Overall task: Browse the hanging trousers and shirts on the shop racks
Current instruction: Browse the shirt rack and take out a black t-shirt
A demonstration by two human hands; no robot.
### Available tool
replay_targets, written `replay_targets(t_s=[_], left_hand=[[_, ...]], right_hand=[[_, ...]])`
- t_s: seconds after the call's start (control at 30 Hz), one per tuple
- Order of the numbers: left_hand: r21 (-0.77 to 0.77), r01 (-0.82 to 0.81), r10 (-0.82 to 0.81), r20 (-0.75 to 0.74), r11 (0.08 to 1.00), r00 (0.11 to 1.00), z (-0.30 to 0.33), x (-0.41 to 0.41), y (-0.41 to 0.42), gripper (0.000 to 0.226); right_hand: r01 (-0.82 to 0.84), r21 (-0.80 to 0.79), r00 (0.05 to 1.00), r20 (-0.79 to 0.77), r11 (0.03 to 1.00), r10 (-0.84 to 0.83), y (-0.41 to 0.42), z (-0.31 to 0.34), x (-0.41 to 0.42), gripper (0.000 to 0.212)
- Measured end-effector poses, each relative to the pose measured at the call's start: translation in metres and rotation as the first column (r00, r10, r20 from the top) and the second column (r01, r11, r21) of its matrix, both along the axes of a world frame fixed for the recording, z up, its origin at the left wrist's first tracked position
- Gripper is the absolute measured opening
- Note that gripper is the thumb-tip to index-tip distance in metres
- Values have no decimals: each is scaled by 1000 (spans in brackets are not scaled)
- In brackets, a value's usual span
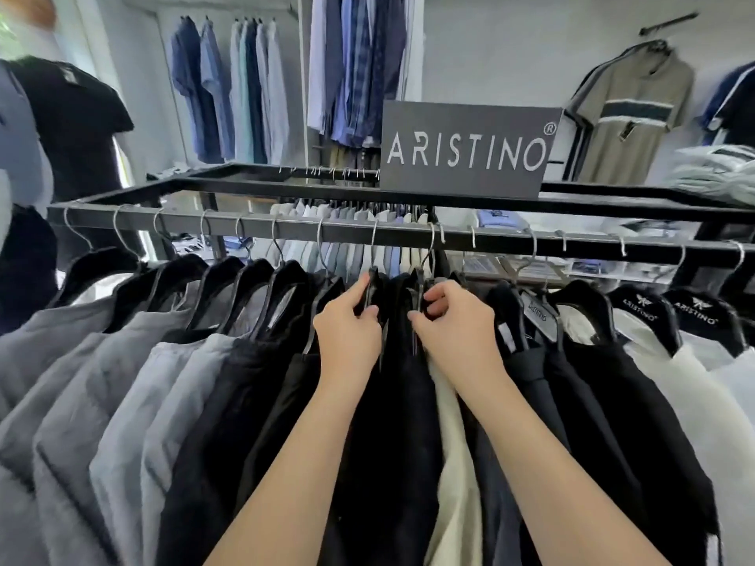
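Black trousers [392, 402], soft and light, hang mid-rail on the black rack [286, 226]. Left hand [347, 332] and right hand [453, 324] each pinch a stiff black hanger [374, 288] with curled fingers [435, 298], judged the best hold.

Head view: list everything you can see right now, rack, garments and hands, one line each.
Rack rail: one, black metal, across the middle.
Hanging garments: a full row, grey at left, black in the centre, one cream, white at right, on black hangers.
Brand sign: one, dark grey with pale lettering, standing on the rack top.
Wall shirts: many, blue and pale tones, hanging behind.
Polo shirt: one, olive with a dark chest stripe, on the right wall.
Folded clothes: a pale pile, far right.
Left hand: grips a black hanger at the centre.
Right hand: grips the neighbouring hanger.
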State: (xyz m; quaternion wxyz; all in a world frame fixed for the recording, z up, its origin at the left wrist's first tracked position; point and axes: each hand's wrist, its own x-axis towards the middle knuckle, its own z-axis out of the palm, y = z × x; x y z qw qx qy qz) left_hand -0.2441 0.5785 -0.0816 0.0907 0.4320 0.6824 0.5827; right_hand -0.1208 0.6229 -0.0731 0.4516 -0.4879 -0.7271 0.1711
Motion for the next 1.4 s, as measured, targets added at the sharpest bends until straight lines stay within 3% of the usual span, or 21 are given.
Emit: replay_targets(t_s=[0.13, 0.33, 0.47, 0.6, 0.7, 0.77, 0.93, 1.07, 1.2, 1.3, 1.4], left_hand=[[5, -15, 15, 57, 1000, 998, 1, -8, -3, 50], [-39, -35, 32, -70, 999, 997, 3, -16, -1, 53], [87, -81, 111, -441, 993, 890, -11, 15, -1, 40], [-45, -32, -1, -585, 998, 811, -24, 35, 2, 55], [-61, -65, 6, -682, 996, 731, -21, 30, 3, 47], [-28, -86, 45, -675, 996, 737, -27, 25, 4, 53], [-188, -73, -53, -591, 979, 805, -23, 24, -2, 44], [-144, -108, -6, -623, 984, 782, -27, 27, 0, 36], [-133, -127, -11, -730, 983, 684, -25, 37, 1, 19], [-310, -90, -112, -577, 947, 809, -18, 35, -2, 20], [-265, -56, -84, -488, 963, 869, -27, 21, -2, 22]], right_hand=[[8, -101, 997, 74, 995, 0, 8, 3, 6, 25], [-30, -122, 999, 23, 992, 33, 7, 3, 6, 21], [-33, -143, 993, -114, 989, 16, 5, 1, 6, 16], [86, -130, 970, 238, 988, -53, 10, 0, 5, 18], [117, -129, 902, 428, 985, -52, 15, -2, 2, 32], [133, -123, 885, 461, 983, -63, 16, -2, 0, 35], [196, -75, 858, 495, 978, -134, 8, 8, 3, 36], [242, -108, 853, 498, 964, -158, 14, 10, 12, 35], [237, -111, 848, 509, 965, -149, 19, 9, 14, 36], [236, -109, 848, 508, 966, -150, 18, 7, 16, 37], [227, -121, 854, 501, 966, -138, 18, 6, 21, 36]])
